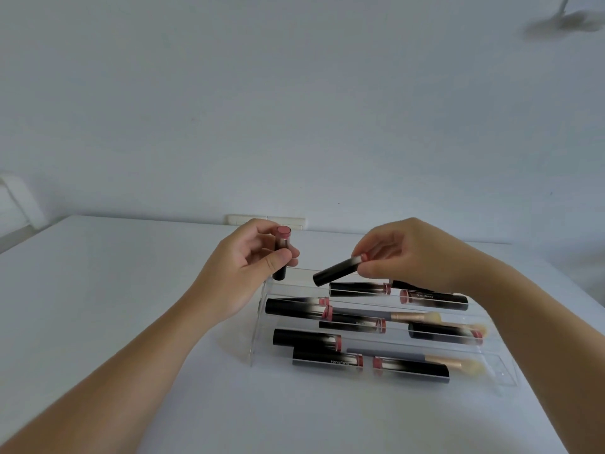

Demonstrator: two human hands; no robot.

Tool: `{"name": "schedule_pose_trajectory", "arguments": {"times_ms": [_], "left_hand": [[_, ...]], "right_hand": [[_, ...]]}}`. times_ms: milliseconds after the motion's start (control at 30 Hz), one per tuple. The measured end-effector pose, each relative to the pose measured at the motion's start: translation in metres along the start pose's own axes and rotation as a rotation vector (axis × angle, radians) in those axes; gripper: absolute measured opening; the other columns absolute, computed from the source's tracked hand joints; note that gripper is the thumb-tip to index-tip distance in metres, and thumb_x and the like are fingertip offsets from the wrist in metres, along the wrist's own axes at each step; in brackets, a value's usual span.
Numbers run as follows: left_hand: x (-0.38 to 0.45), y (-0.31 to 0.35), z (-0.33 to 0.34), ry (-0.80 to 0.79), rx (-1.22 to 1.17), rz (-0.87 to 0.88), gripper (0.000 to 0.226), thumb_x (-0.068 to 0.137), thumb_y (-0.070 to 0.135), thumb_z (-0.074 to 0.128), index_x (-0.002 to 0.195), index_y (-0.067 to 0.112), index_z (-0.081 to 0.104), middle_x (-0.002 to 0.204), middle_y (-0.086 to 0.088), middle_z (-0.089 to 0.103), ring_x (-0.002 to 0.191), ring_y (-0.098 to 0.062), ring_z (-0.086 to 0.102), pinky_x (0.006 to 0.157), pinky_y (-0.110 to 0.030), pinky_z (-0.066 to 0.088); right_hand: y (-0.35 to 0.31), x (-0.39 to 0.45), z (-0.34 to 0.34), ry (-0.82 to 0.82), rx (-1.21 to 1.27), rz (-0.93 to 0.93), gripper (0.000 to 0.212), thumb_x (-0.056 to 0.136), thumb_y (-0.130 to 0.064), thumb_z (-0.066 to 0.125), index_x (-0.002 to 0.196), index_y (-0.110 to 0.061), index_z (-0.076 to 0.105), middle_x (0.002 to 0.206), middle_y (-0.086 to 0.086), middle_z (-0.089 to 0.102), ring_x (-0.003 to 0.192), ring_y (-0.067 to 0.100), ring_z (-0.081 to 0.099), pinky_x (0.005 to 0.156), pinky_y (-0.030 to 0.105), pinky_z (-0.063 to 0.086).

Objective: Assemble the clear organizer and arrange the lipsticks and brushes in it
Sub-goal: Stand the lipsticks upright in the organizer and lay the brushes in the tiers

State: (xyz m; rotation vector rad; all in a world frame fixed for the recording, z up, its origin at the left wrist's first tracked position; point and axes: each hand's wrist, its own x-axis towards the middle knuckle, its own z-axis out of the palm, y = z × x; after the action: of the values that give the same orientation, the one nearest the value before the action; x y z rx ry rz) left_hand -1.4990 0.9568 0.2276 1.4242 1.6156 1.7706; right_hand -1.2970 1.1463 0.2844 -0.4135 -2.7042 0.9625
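Each of the hands grips one lipstick, left upright, right tilted; nine lipsticks and two brushes lie in the clear organizer.

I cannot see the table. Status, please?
Left hand holds upright black lipstick tube. Right hand lowers tilted black lipstick tube over clear stepped acrylic organizer. Nothing blocking.

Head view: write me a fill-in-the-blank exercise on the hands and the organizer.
1. Each hand holds one ____.
2. The left hand holds its lipstick roughly ____, pink end up.
3. The right hand pinches its tilted lipstick above the clear organizer's ____ tier.
4. The makeup brushes in the organizer number ____.

Missing words: lipstick; upright; top; two
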Motion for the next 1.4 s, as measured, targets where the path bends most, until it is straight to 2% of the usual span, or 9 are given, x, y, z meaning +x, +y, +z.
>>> {"name": "schedule_pose_trajectory", "arguments": {"times_ms": [167, 267, 433, 633, 733, 967, 1133, 1300, 1400], "left_hand": [[-0.002, -0.002, -0.002, -0.024, 0.062, -0.018, 0.033, 0.097, 0.001, 0.063, 0.108, 0.032, 0.063, 0.101, -0.006, 0.078, 0.100, -0.021, 0.075, 0.086, -0.024, 0.056], [-0.004, -0.001, -0.003, -0.022, 0.142, 0.002, 0.045, 0.096, 0.007, 0.067, 0.121, 0.044, 0.060, 0.105, 0.003, 0.078, 0.102, -0.016, 0.074, 0.090, -0.026, 0.054], [-0.006, -0.003, -0.003, 0.063, 0.299, 0.080, 0.045, 0.087, 0.020, 0.078, 0.117, 0.050, 0.064, 0.099, 0.015, 0.078, 0.097, -0.005, 0.074, 0.090, -0.019, 0.050], [-0.005, -0.005, -0.002, 0.123, 0.432, 0.129, 0.049, 0.078, 0.027, 0.087, 0.111, 0.052, 0.061, 0.099, 0.023, 0.073, 0.089, -0.003, 0.073, 0.085, -0.019, 0.052], [-0.007, -0.002, -0.006, 0.061, 0.392, 0.154, 0.053, 0.083, 0.021, 0.077, 0.120, 0.055, 0.059, 0.109, 0.026, 0.072, 0.098, -0.002, 0.072, 0.087, -0.011, 0.050], [-0.003, -0.007, -0.014, 0.027, 0.347, 0.120, 0.049, 0.080, 0.021, 0.073, 0.117, 0.051, 0.061, 0.105, 0.017, 0.075, 0.094, -0.011, 0.075, 0.082, -0.029, 0.058], [-0.002, -0.010, -0.008, 0.062, 0.409, 0.180, 0.065, 0.079, 0.018, 0.084, 0.123, 0.056, 0.056, 0.098, 0.020, 0.069, 0.089, -0.008, 0.073, 0.069, -0.015, 0.054], [-0.003, -0.010, -0.005, 0.073, 0.460, 0.222, 0.056, 0.080, 0.016, 0.086, 0.127, 0.037, 0.065, 0.105, 0.020, 0.069, 0.092, -0.010, 0.072, 0.069, -0.019, 0.057], [-0.005, -0.009, -0.007, 0.048, 0.441, 0.202, 0.060, 0.079, 0.026, 0.082, 0.132, 0.042, 0.061, 0.112, 0.023, 0.070, 0.100, -0.007, 0.072, 0.073, -0.019, 0.057]], "right_hand": [[-0.012, 0.009, 0.009, 0.049, 0.116, -0.020, 0.008, 0.084, -0.035, 0.077, 0.091, -0.033, 0.075, 0.088, -0.013, 0.077, 0.084, 0.004, 0.072, 0.076, 0.020, 0.053], [-0.021, 0.017, 0.021, 0.065, 0.126, -0.026, 0.008, 0.084, -0.036, 0.077, 0.091, -0.032, 0.075, 0.087, -0.014, 0.076, 0.083, 0.004, 0.071, 0.073, 0.012, 0.051], [-0.031, 0.027, 0.038, 0.141, 0.096, -0.060, 0.021, 0.085, -0.037, 0.075, 0.105, -0.036, 0.069, 0.086, -0.015, 0.076, 0.081, 0.004, 0.071, 0.078, 0.020, 0.056], [-0.038, 0.028, 0.059, 0.361, -0.153, -0.174, 0.014, 0.086, -0.040, 0.070, 0.099, -0.037, 0.065, 0.077, -0.018, 0.070, 0.076, 0.003, 0.069, 0.066, 0.029, 0.055], [-0.036, 0.025, 0.063, 0.376, -0.127, -0.208, 0.018, 0.085, -0.043, 0.068, 0.101, -0.035, 0.065, 0.088, -0.022, 0.070, 0.087, -0.003, 0.069, 0.063, 0.021, 0.049], [-0.032, 0.023, 0.075, 0.321, 0.029, -0.178, 0.035, 0.086, -0.024, 0.071, 0.109, -0.046, 0.058, 0.090, -0.023, 0.070, 0.087, -0.010, 0.068, 0.068, 0.009, 0.051], [-0.034, 0.023, 0.084, 0.411, 0.021, -0.144, 0.037, 0.086, -0.029, 0.071, 0.112, -0.048, 0.053, 0.092, -0.028, 0.065, 0.081, -0.007, 0.068, 0.065, 0.020, 0.052], [-0.036, 0.021, 0.087, 0.446, -0.055, -0.162, 0.036, 0.086, -0.033, 0.070, 0.114, -0.048, 0.055, 0.088, -0.023, 0.068, 0.081, -0.002, 0.068, 0.069, 0.032, 0.057], [-0.035, 0.019, 0.088, 0.435, -0.039, -0.172, 0.036, 0.085, -0.034, 0.068, 0.115, -0.049, 0.053, 0.099, -0.029, 0.066, 0.093, -0.005, 0.066, 0.071, 0.027, 0.056]]}}
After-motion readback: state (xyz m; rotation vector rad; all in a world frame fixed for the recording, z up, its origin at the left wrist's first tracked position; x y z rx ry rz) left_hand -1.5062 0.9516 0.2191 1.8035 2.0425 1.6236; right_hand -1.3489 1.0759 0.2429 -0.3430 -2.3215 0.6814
